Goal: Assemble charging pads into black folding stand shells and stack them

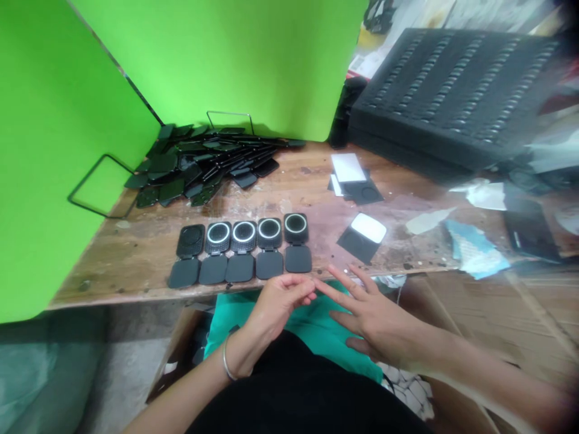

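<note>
My left hand (278, 307) is held at the table's front edge, thumb and fingers pinched together; whatever is between them, if anything, is too small to make out. My right hand (371, 316) has its fingers spread, and its index fingertip meets or nearly meets the left fingertips. Just beyond the hands stands a row of several black hinged units, folded open. Most carry a white ring, like this rightmost unit (297, 224); the leftmost unit (190, 240) shows a dark ring area instead. Right of the row, a rounded white sheet (368, 227) lies on a dark square sheet (359, 246).
A heap of flat black plates (208, 160) lies at the back left against green panels (226, 60). White and dark sheets (348, 167) lie mid-table. A large black slotted foam block (452, 90) fills the back right. Torn blue paper (474, 248) lies right.
</note>
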`<act>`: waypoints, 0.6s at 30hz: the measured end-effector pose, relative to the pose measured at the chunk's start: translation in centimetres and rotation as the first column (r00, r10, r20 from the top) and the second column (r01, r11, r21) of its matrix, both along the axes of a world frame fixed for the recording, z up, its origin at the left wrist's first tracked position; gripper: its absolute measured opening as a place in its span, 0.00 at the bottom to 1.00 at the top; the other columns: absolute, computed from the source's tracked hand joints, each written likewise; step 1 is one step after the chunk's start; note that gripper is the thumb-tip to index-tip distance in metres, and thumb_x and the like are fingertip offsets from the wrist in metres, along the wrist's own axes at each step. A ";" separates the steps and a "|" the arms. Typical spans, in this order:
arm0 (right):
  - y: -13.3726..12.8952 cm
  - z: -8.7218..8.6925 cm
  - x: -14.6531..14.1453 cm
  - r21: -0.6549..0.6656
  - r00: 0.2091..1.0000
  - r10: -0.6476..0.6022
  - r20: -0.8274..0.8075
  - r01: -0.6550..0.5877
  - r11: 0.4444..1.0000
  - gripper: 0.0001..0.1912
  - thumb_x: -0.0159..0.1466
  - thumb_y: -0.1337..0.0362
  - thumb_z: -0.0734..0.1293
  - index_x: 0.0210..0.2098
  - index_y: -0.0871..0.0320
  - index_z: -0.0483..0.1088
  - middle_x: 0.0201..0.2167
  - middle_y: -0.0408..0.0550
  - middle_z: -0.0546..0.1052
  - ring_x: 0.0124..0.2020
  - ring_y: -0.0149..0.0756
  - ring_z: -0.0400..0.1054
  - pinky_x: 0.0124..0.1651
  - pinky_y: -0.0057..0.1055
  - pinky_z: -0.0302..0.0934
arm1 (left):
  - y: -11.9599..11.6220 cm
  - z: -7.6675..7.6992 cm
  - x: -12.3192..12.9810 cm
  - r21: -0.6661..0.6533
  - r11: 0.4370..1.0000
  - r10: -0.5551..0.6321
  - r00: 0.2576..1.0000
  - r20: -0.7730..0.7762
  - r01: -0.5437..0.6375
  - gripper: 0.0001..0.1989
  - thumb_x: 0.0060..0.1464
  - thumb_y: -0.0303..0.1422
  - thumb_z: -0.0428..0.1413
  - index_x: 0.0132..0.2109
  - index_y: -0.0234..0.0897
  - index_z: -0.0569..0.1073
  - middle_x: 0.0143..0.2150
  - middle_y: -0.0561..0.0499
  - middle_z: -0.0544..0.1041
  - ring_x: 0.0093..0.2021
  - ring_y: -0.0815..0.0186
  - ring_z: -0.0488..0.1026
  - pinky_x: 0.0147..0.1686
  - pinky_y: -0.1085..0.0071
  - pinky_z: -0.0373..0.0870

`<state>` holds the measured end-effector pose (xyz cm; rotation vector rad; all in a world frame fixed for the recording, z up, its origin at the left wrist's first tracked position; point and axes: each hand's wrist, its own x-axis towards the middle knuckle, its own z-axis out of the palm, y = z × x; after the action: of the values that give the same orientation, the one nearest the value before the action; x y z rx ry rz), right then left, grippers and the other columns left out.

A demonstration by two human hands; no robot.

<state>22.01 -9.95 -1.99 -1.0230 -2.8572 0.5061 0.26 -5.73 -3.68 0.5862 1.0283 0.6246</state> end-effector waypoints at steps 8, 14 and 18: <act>-0.1 1.0 1.0 0.101 0.991 0.059 0.124 -0.072 0.992 0.10 0.62 0.70 0.64 0.40 0.63 0.77 0.72 0.50 0.49 0.72 0.63 0.31 0.68 0.67 0.37 | 0.4 -0.6 0.8 0.133 0.974 -0.149 0.965 -0.214 0.180 0.20 0.43 0.47 0.68 0.28 0.34 0.74 0.21 0.53 0.71 0.22 0.71 0.65 0.24 0.74 0.61; -0.6 1.2 5.3 0.136 0.961 -0.277 -0.013 0.276 0.951 0.13 0.66 0.64 0.65 0.49 0.58 0.75 0.71 0.52 0.52 0.73 0.56 0.35 0.68 0.63 0.39 | 1.3 -0.6 1.7 -0.005 0.973 -0.230 0.971 -0.057 0.230 0.22 0.39 0.47 0.70 0.25 0.34 0.71 0.22 0.55 0.68 0.23 0.74 0.60 0.23 0.76 0.57; -0.6 -0.9 12.4 0.314 0.709 -0.679 -0.188 0.699 0.643 0.18 0.67 0.66 0.62 0.55 0.59 0.72 0.66 0.61 0.62 0.65 0.55 0.57 0.60 0.58 0.57 | 1.7 -0.7 2.1 -0.033 0.970 -0.241 0.968 -0.073 0.239 0.22 0.37 0.48 0.71 0.25 0.34 0.74 0.22 0.54 0.69 0.22 0.73 0.61 0.22 0.75 0.57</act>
<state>34.38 -10.60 -2.86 -1.8213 -2.1044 -0.0723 2.36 -4.01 -4.39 0.7060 1.0161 0.3783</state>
